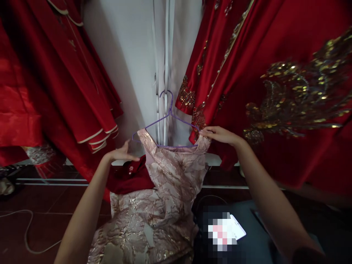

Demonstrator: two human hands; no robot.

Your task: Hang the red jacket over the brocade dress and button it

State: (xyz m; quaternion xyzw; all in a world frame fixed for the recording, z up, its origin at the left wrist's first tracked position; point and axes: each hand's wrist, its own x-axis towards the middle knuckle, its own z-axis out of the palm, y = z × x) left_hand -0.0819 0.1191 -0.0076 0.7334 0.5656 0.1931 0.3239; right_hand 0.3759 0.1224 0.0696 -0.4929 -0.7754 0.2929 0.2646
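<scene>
A pink brocade dress (162, 190) hangs on a purple wire hanger (167, 117) in front of a white wall. My right hand (218, 134) pinches the dress's right shoulder at the end of the hanger. My left hand (123, 152) hovers beside the left shoulder with its fingers spread, touching nothing that I can see. A dark red cloth (129, 179) lies draped under my left wrist against the dress.
Red garments with cream trim (68, 91) hang at the left. A red gown with gold sequin embroidery (288, 91) hangs at the right, close to my right arm. A white cable (26, 234) curls on the dark floor. A phone-like card (238, 227) lies below.
</scene>
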